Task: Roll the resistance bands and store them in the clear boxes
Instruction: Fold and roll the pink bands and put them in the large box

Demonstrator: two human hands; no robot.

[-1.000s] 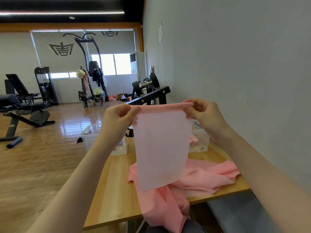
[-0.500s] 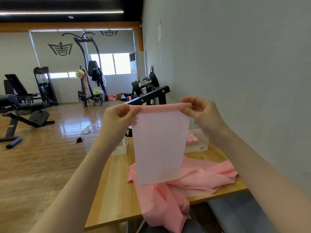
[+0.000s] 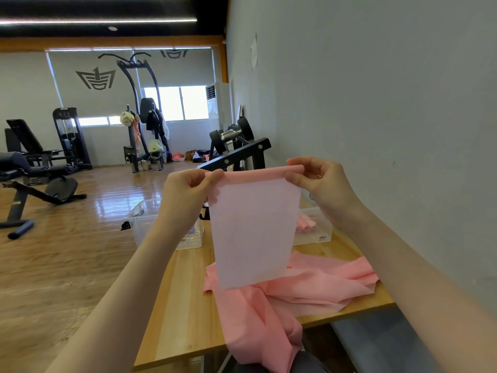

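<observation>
**Pink band held up by its top edge above the table**

A pink resistance band (image 3: 254,227) is held up in the air in front of the camera, its top edge rolled over into a narrow fold. The left corner of that edge is pinched by the left hand (image 3: 185,192), thumb and fingers curled onto it; the right corner is pinched in the same way by the right hand (image 3: 320,181). From the rolled edge the band hangs down as a flat, pale sheet, and its lower part is gathered in a loose heap on the wooden table (image 3: 183,305), with one length draped over the near edge of the table.

Two clear boxes are set at the far side of the table. The left clear box (image 3: 145,219) is partly hidden behind the left forearm, and its contents cannot be made out. In the right clear box (image 3: 317,232), next to the grey wall (image 3: 376,103), some rolled pink bands (image 3: 305,224) can be seen.

Beyond the table, a black dumbbell rack (image 3: 236,154) is seen along the wall, and weight benches (image 3: 35,168) are placed on the wooden floor to the left
</observation>
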